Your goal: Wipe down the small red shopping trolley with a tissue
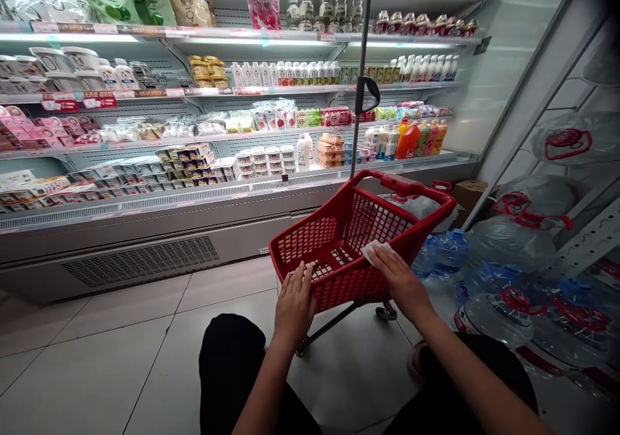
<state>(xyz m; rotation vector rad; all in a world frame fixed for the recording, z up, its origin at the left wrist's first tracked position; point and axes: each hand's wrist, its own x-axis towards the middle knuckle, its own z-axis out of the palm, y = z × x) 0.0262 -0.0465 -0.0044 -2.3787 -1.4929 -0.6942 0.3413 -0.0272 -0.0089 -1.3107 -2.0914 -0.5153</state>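
Note:
A small red shopping cart (310, 232) with a mesh basket stands on the tiled floor in front of me. My left hand (294, 303) lies flat on the near rim of the basket, fingers stretched out. My right hand (398, 277) presses a white wipe (374, 250) against the right rim of the basket, fingers extended over it. My knees in black trousers show at the bottom of the view. The basket looks empty inside.
An open refrigerated shelf unit (232, 183) full of dairy packs, bottles and jars runs along the back. A thin metal pole (361, 73) rises behind the cart. Large wrapped water jugs (513, 254) are stacked at the right, by a cardboard box (467, 193).

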